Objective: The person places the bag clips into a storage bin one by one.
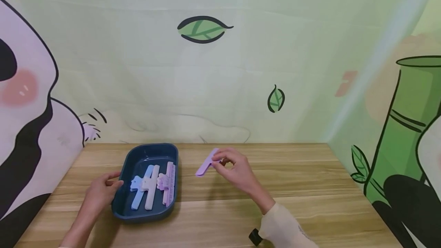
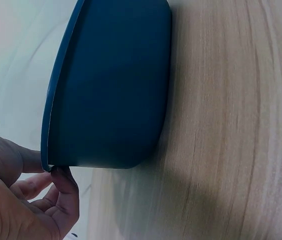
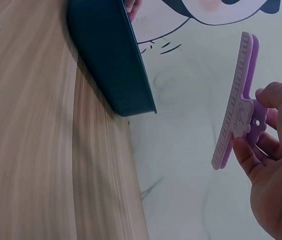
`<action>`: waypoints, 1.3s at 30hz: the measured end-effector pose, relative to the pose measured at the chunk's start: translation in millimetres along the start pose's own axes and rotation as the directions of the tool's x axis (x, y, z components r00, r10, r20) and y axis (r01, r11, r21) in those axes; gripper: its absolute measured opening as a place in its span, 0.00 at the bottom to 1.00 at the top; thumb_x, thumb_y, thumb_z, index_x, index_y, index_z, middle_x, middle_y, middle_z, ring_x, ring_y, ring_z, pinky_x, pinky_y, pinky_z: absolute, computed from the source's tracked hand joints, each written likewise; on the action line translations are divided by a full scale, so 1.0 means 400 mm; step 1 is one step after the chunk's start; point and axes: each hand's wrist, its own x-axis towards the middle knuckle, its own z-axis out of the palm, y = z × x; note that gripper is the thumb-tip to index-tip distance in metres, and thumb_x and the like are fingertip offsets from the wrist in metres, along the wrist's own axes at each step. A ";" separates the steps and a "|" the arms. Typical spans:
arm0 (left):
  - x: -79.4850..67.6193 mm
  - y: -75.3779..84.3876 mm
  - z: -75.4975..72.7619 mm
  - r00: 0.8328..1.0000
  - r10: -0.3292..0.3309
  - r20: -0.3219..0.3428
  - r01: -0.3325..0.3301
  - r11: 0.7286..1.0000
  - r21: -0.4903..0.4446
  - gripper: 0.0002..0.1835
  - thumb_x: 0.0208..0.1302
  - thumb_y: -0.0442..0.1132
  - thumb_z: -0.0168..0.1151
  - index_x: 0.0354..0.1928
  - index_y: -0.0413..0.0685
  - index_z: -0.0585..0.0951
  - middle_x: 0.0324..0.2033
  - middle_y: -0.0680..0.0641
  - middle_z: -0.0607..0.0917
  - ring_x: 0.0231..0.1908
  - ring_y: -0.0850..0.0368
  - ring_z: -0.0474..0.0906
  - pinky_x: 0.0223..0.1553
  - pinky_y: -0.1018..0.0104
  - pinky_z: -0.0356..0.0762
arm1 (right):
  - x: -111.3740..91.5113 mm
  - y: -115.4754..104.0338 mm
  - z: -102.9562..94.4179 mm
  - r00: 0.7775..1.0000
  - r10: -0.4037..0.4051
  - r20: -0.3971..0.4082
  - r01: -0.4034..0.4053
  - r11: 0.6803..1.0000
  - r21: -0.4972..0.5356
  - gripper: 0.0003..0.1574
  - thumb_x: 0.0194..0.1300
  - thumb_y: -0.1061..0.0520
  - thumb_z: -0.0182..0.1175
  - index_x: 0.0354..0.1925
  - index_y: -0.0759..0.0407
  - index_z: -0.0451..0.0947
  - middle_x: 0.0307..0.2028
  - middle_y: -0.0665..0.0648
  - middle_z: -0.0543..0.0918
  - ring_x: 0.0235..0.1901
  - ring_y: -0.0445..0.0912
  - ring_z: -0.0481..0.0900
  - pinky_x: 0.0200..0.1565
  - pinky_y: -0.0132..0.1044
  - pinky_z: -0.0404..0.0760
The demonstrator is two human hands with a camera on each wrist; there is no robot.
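Note:
My right hand (image 1: 237, 167) pinches a purple bag clip (image 3: 238, 107) by its handle, raised over the table to the right of a dark blue tray (image 1: 144, 217). In the right wrist view the clip's long ridged bar stands tilted, with thumb and fingers at its short handle side. My left hand (image 1: 101, 192) grips the tray's left rim, thumb and fingers at the edge in the left wrist view. Inside the tray lie a blue clip (image 1: 139, 194), a whitish clip (image 1: 152, 186) and a pinkish-purple clip (image 1: 168, 183) near the right wall.
The tray stands on a wood-grain table (image 1: 293, 186), toward its left side. Behind the table hangs a pale green backdrop (image 1: 241, 75) printed with leaves, bamboo and panda figures. A small black object (image 1: 255, 237) is beside the right sleeve (image 1: 284, 225).

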 end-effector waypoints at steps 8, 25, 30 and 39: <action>-0.001 0.005 -0.002 1.000 -0.007 0.007 0.007 1.000 0.003 0.25 0.79 0.38 0.55 0.69 0.27 0.68 0.56 0.20 0.75 0.52 0.29 0.77 0.49 0.42 0.79 | 0.029 -0.027 0.039 0.999 -0.049 0.023 0.049 0.999 0.010 0.06 0.61 0.74 0.69 0.39 0.74 0.85 0.46 0.71 0.86 0.40 0.59 0.82 0.39 0.45 0.85; 0.003 -0.003 -0.003 1.000 -0.006 0.007 0.006 1.000 0.000 0.25 0.78 0.38 0.56 0.69 0.28 0.69 0.55 0.21 0.77 0.49 0.31 0.78 0.45 0.46 0.80 | 0.062 0.025 0.127 0.990 -0.089 0.105 0.085 0.995 0.044 0.06 0.65 0.65 0.71 0.41 0.65 0.87 0.48 0.60 0.86 0.42 0.47 0.81 0.41 0.41 0.86; 0.003 -0.003 -0.002 1.000 -0.014 0.008 0.013 1.000 0.001 0.26 0.79 0.39 0.56 0.69 0.29 0.69 0.57 0.20 0.76 0.52 0.29 0.77 0.49 0.41 0.78 | 0.072 0.018 0.155 0.988 -0.070 0.141 0.067 0.998 0.021 0.07 0.66 0.64 0.71 0.42 0.64 0.88 0.48 0.58 0.86 0.43 0.43 0.81 0.42 0.39 0.85; 0.002 -0.002 -0.002 0.999 -0.028 0.016 0.028 1.000 0.000 0.26 0.79 0.39 0.55 0.70 0.29 0.68 0.60 0.19 0.72 0.55 0.27 0.74 0.52 0.38 0.76 | 0.091 0.009 0.195 0.976 -0.053 0.211 0.054 0.999 0.004 0.08 0.67 0.63 0.70 0.44 0.63 0.88 0.50 0.59 0.86 0.48 0.43 0.80 0.44 0.42 0.86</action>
